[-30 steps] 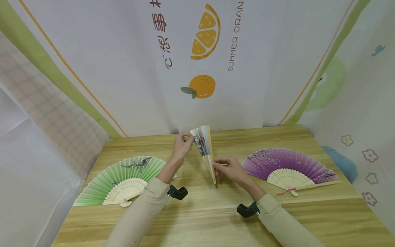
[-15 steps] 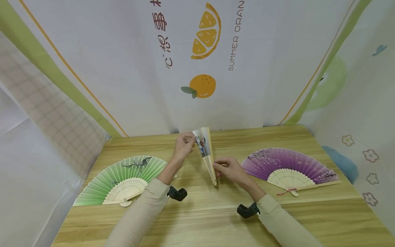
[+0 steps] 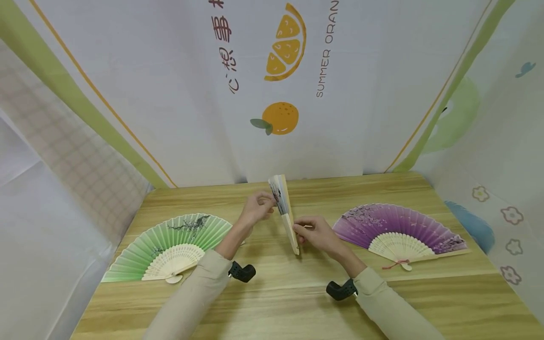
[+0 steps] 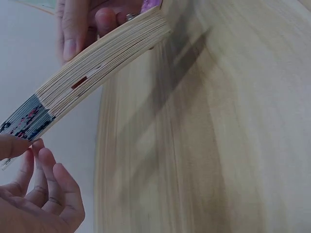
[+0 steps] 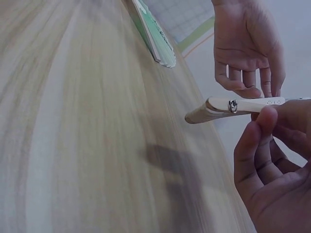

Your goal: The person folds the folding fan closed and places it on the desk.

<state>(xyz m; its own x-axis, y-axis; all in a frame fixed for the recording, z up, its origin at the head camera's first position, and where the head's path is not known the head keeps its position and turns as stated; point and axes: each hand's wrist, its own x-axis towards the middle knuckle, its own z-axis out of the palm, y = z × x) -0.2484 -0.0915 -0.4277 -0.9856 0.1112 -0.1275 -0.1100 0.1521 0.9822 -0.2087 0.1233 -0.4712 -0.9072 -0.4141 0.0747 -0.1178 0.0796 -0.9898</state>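
A nearly folded hand fan (image 3: 281,204) with a printed leaf and pale sticks stands tilted up over the middle of the table. My right hand (image 3: 316,233) pinches its sticks near the pivot end. Higher up, my left hand (image 3: 258,208) has thumb and fingertips at the printed leaf's edge. In the left wrist view the fan's stacked sticks (image 4: 104,60) lie close together, and my left thumb overlaps the leaf's lower edge. The right wrist view shows the metal pivot ring (image 5: 233,106) just beyond my right fingertips.
A spread green fan (image 3: 182,245) lies on the wooden table (image 3: 276,302) at left. At right lies a spread purple fan (image 3: 395,231) with a red cord. A printed white curtain (image 3: 335,137) hangs behind the table's far edge.
The printed fan has folded narrower. My left hand has come slightly lower and to the right along its leaf. My right hand stays in place at the sticks.
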